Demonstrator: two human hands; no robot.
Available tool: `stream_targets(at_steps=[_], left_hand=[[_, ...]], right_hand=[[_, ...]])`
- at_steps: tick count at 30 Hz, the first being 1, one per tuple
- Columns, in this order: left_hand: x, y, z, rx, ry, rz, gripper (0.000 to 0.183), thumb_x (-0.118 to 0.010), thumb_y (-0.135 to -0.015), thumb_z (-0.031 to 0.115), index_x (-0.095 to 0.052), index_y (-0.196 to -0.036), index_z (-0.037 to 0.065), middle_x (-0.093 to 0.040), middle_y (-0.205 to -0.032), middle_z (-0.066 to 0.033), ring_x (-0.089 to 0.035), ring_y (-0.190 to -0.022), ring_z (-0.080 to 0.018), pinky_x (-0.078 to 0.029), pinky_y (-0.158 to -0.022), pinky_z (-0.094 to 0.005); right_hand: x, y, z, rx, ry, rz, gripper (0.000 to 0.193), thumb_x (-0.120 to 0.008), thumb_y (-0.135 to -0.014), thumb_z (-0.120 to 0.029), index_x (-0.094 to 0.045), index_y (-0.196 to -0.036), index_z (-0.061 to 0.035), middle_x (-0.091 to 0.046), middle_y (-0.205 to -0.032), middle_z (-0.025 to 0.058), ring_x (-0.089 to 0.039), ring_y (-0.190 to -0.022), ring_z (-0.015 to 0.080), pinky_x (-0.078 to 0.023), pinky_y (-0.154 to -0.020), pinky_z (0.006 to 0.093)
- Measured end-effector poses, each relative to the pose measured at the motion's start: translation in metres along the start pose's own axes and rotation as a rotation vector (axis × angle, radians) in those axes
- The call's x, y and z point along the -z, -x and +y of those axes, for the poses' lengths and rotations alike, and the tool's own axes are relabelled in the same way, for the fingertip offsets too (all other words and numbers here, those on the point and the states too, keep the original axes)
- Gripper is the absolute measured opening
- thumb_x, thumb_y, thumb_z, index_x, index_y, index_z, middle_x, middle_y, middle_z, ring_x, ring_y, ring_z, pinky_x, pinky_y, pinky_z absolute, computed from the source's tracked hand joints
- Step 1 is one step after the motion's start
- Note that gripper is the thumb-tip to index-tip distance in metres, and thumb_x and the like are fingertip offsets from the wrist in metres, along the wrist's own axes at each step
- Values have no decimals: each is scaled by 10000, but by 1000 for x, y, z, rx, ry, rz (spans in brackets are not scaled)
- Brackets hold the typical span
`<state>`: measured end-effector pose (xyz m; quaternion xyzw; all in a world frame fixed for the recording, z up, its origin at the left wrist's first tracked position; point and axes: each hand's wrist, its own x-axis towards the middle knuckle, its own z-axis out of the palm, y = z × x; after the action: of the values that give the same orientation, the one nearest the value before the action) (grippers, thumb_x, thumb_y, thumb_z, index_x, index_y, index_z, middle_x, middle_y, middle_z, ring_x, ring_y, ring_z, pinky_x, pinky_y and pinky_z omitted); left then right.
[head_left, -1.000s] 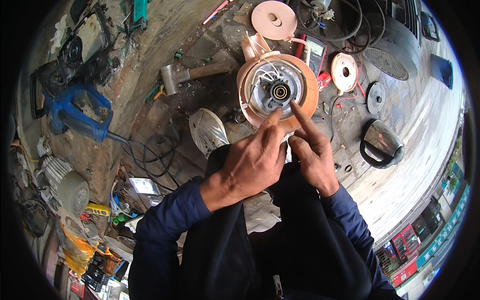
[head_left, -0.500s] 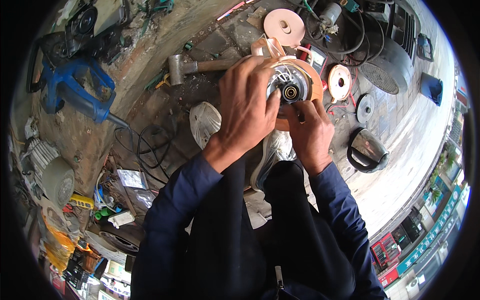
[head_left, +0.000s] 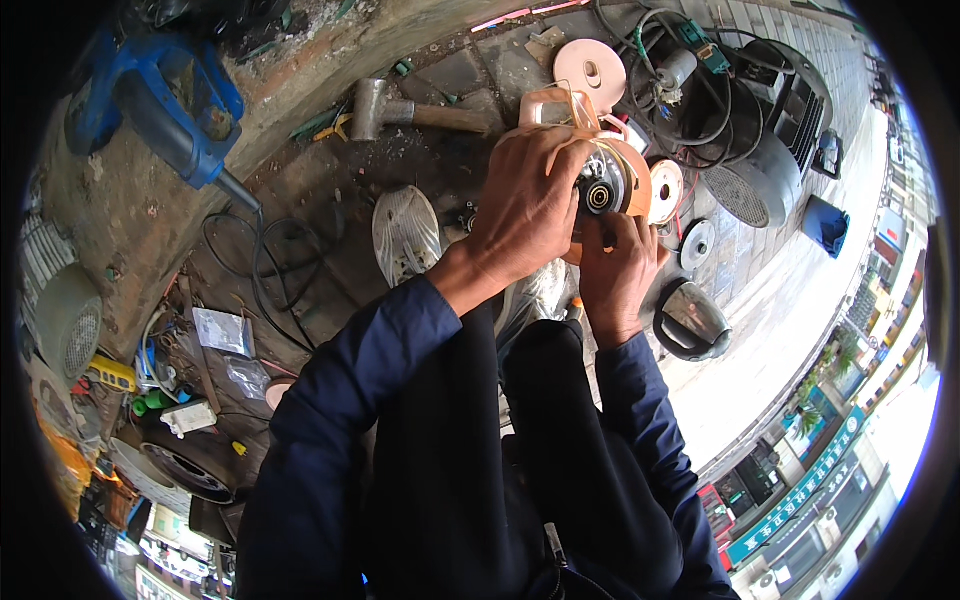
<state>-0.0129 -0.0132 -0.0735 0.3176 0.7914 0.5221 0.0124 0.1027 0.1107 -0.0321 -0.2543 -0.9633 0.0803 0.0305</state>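
Observation:
An orange-pink electric kettle point(head_left: 638, 172) lies with its opened underside turned up toward me, its handle on the far side. Inside the base show a metal plate, thin pale wires and a round black connector point(head_left: 600, 197) with concentric rings. My left hand point(head_left: 530, 200) is wrapped over the kettle's left side, its thumb by the connector. At the near edge of the base, my right hand point(head_left: 617, 268) has its fingers curled in a pinch just below the connector. Whatever those fingertips hold is hidden.
A hammer point(head_left: 420, 114) lies beyond my left hand. Past the kettle are a pink round base point(head_left: 590, 75), a pink ring cover point(head_left: 665, 191) and a grey disc point(head_left: 697, 244). A steel kettle point(head_left: 692, 320) stands right; motors and cables lie far right. Left is a blue power tool point(head_left: 170, 110).
My view has shifted, so the kettle and both hands sit farther right in it. Both hands stay at the kettle's base, the left gripping and the right pinching near the connector.

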Motion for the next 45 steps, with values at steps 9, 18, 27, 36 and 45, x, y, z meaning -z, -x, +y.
stream_targets(at_steps=[9, 18, 27, 36, 45], left_hand=[[-3, 5, -1, 35, -2, -13, 733, -767, -831, -35, -527, -1518, 53, -595, -1439, -163, -584, -1314, -377, -451, -1129, -521], [-2, 2, -2, 20, 29, -3, 732, -753, -823, -48, -531, -1512, 57, -588, -1467, -168, -573, -1357, -383, -442, -1151, -521], [-1, 3, 0, 38, 23, -28, 718, -755, -825, -49, -536, -1501, 51, -584, -1481, -170, -570, -1367, -377, -443, -1154, -523], [-2, 3, -2, 12, 20, -15, 770, -754, -825, -60, -496, -1541, 53, -582, -1493, -167, -560, -1389, -384, -438, -1165, -524], [-1, 3, -1, 25, 12, -22, 746, -763, -823, -52, -521, -1520, 56, -583, -1489, -164, -567, -1377, -375, -444, -1162, -515]], right_hand=[[2, 0, -5, -109, -17, -57, 127, -788, -923, -233, -772, -972, -118, -723, -975, 47, -669, -973, 299, -417, -933, 472], [2, -1, -6, -42, 39, -48, 103, -744, -920, -202, -730, -942, -102, -697, -1012, 73, -648, -1032, 321, -405, -943, 498], [-1, 3, -7, -125, -13, -58, 137, -767, -922, -222, -764, -1000, -109, -719, -1032, 78, -644, -1024, 320, -401, -982, 499], [-3, 5, -3, -35, 24, -24, 142, -771, -920, -217, -752, -1017, -114, -705, -1048, 76, -627, -1026, 319, -396, -986, 492], [-2, 6, -4, -32, 23, 8, 145, -783, -907, -211, -748, -1015, -120, -703, -1065, 78, -626, -1031, 321, -394, -1001, 496]])
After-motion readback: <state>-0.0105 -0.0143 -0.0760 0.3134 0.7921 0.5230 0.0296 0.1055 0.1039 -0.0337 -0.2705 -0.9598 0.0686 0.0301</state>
